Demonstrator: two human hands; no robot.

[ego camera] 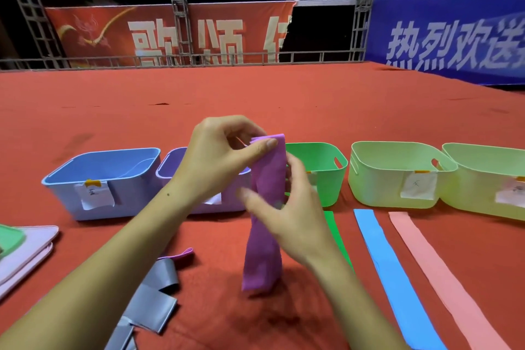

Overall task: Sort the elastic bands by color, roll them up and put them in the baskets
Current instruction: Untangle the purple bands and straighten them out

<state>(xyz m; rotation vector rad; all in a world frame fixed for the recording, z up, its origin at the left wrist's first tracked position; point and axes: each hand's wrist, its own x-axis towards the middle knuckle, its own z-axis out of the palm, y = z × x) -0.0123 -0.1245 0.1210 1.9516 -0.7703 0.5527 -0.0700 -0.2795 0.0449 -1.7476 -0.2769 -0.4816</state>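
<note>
My left hand (218, 156) pinches the top of the purple band (265, 216), which hangs upright with its lower end on the red desk (255, 94) in front of the purple basket (173, 162). My right hand (287, 216) seems to curl around its middle, though blur hides the fingers. Green (333, 230), blue (386, 264) and pink bands (437, 273) lie flat alongside.

Standing in a row across the table (284, 99), left to right: leftmost basket (71, 167), second basket (170, 159), middle basket (321, 176), fourth basket (377, 179), rightmost basket (483, 179). Before the second and middle ones, upright, the held band (264, 250), pinched on top by the left hand (216, 156), the right hand (287, 207) around its middle. Nearer left, a folded band (153, 298); at the left edge, stacked lids (25, 250). Right, side by side: inner flat band (338, 236), middle flat band (389, 264), outer flat band (434, 264).
</note>
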